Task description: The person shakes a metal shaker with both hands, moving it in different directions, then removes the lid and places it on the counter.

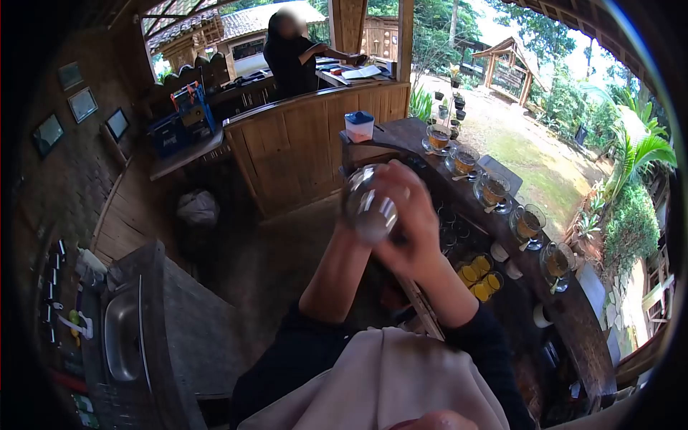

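A shiny metal cocktail shaker (375, 216) is held up in front of me, tilted and smeared by motion. My right hand (412, 215) is closed around its right side, fingers wrapped over the upper part. From the other side my left hand (349, 223) grips the shaker; most of its fingers are hidden behind the metal. Along the wooden counter (494, 236) to the right stands a row of several glass cups (493, 189) of amber drink on saucers. Several glasses with yellow contents (481, 278) sit on a lower shelf beneath it.
A clear tub with a blue lid (359, 127) stands at the counter's far end. At left is a metal sink (123, 337) in a dark worktop. Another person (292, 61) stands behind a wooden partition (301, 154). A pale bag (198, 208) lies on the floor.
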A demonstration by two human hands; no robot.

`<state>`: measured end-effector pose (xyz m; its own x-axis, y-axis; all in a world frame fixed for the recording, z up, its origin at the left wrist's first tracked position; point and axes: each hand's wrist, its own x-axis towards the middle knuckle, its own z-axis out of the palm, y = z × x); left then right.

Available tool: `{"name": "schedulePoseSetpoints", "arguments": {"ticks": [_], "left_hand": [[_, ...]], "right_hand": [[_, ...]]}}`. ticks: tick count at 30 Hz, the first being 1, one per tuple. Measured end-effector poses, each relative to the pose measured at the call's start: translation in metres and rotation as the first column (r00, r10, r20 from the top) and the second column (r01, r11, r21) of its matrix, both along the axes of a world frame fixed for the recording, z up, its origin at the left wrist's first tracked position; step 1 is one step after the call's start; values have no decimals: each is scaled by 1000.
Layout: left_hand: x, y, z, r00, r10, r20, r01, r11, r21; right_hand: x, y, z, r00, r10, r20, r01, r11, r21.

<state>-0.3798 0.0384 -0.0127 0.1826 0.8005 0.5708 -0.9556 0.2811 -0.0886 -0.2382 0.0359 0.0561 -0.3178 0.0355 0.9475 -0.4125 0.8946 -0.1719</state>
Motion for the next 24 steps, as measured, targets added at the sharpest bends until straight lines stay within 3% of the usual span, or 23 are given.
{"name": "schedulePoseSetpoints", "arguments": {"ticks": [1, 2, 4, 5, 6, 7, 8, 9, 10, 11, 12, 13, 15, 16, 17, 18, 19, 20, 21, 23, 24], "left_hand": [[4, 3, -4, 911, 401, -99, -411, 902, -133], [3, 0, -7, 911, 400, -98, -410, 904, -122], [18, -37, 38, 907, 210, -365, -272, 954, -126], [19, -47, 52, 870, 254, -423, -269, 963, 25], [27, -50, 60, 838, 437, -327, -343, 887, 307], [35, -48, 63, 792, 583, -180, -407, 725, 555], [43, -28, 69, 664, 738, 121, -536, 356, 766], [39, -30, 65, 665, 737, 118, -534, 360, 765], [30, -35, 58, 817, 561, -132, -401, 718, 569], [21, -38, 45, 914, 279, -294, -205, 944, 259], [-7, -19, -9, 984, 76, -164, -68, 996, 53], [7, -10, 23, 984, -175, -27, 177, 979, 99], [12, -6, 13, 965, 261, -20, -261, 953, -154], [16, -11, 15, 974, 226, 34, -222, 970, -100], [16, -17, 19, 974, 225, 26, -222, 971, -85], [22, -36, 40, 932, 285, -224, -306, 950, -63], [26, -46, 49, 828, 331, -453, -384, 923, -28], [27, -37, 39, 938, 259, -231, -187, 938, 291], [28, -37, 42, 938, 262, -227, -191, 937, 292], [30, -42, 50, 702, 698, -142, -462, 597, 656], [26, -47, 36, 903, 369, -222, -267, 885, 382]], "right_hand": [[-4, -1, 2, 999, 25, -32, -32, 970, -240], [5, -5, 9, 999, 24, -36, -31, 973, -230], [39, -26, 18, 997, 26, 73, -41, 975, 220], [47, -34, 8, 996, 86, -35, -64, 909, 412], [59, -49, 10, 978, 208, -22, -173, 861, 478], [39, -56, -2, 881, 361, -306, -108, 783, 613], [45, -53, -2, 895, 335, -296, -57, 742, 668], [50, -50, 5, 907, 305, -291, -4, 698, 716], [46, -42, 6, 928, 284, -243, -79, 783, 617], [37, -31, 5, 944, 271, -188, -146, 855, 498], [27, -21, 5, 988, 102, -115, -54, 930, 364], [16, -11, 5, 998, -58, -17, 60, 970, 235], [-2, -2, 6, 996, -31, -81, 15, 983, -182], [3, -6, 9, 995, -11, -102, -10, 980, -197], [18, -12, 14, 999, -7, -31, 7, 1000, -17], [35, -23, 16, 999, -20, 44, 13, 987, 159], [38, -38, 11, 999, 32, -6, -29, 972, 234], [31, -42, 5, 940, 231, -252, -98, 887, 451], [29, -44, 4, 940, 234, -247, -102, 886, 452], [27, -47, 2, 829, 410, -380, -49, 731, 680], [26, -42, -1, 829, 408, -382, -49, 734, 677]]}}
